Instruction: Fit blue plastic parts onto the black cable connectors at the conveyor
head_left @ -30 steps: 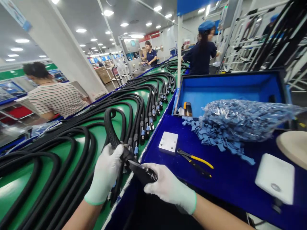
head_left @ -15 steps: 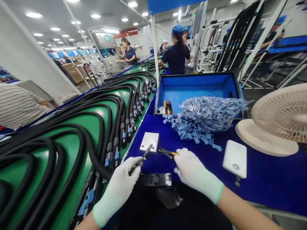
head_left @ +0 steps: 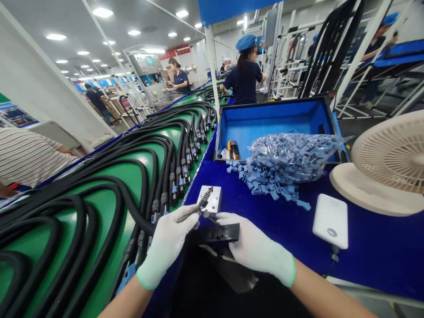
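Ribbed metal piece (head_left: 206, 197) sits pinched in the gloved left grip (head_left: 167, 245), over a white plate (head_left: 213, 198) on the blue counter (head_left: 380, 247). The right grip (head_left: 256, 247) rests on a black block (head_left: 220, 233), its hold unclear. Black cables (head_left: 145, 176) curve along a green belt (head_left: 99, 207) beside it; a person in a blue cap (head_left: 245, 73) stands beyond.

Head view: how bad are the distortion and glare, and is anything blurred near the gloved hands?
Head view: strong wide-angle distortion, with the white post leaning; ceiling lights glare on the green belt and the plastic bag of blue parts. Near the left hand and right hand, no heavy blur, though the metal part looks slightly soft.
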Demonstrator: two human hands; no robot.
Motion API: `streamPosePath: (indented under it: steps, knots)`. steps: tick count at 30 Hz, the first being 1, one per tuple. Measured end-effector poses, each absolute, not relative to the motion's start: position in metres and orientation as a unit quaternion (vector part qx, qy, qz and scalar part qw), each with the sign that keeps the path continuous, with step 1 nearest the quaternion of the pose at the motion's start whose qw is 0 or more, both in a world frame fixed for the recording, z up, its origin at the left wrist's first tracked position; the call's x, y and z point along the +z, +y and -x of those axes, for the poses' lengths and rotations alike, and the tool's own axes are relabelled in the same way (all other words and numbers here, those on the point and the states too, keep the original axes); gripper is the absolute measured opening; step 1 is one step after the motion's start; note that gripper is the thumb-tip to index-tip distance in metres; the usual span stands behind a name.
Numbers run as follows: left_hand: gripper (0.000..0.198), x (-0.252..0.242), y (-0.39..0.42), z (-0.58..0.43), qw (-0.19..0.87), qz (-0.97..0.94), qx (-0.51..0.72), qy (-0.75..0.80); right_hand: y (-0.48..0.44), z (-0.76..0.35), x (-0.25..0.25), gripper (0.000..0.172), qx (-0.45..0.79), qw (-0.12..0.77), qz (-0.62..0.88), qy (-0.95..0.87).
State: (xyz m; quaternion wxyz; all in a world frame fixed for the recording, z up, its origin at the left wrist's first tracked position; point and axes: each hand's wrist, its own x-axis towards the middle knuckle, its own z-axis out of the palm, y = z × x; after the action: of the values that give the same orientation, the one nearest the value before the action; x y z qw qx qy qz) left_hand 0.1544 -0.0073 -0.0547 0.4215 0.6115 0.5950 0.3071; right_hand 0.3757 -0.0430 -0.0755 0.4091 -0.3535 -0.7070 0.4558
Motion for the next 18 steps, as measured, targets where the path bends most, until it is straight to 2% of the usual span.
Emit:
streamPosePath:
  steps: [5,9,15,18]
  knots:
    - [0.034,-0.051,-0.009,-0.157,0.380,-0.646,0.290,0.596,-0.038,-0.369,-0.067,0.025,0.475,0.426,0.308,-0.705]
    - [0.028,-0.052,-0.011,-0.156,0.363,-0.661,0.282,0.594,-0.039,-0.371,-0.078,0.018,0.448,0.399,0.347,-0.721]
    - [0.049,-0.052,0.006,-0.164,0.427,-0.645,0.291,0.563,-0.040,-0.373,-0.093,0.010,0.371,0.352,0.415,-0.752]
    - [0.041,-0.045,0.018,-0.173,0.422,-0.669,0.284,0.542,-0.040,-0.373,-0.092,0.007,0.375,0.346,0.449,-0.734]
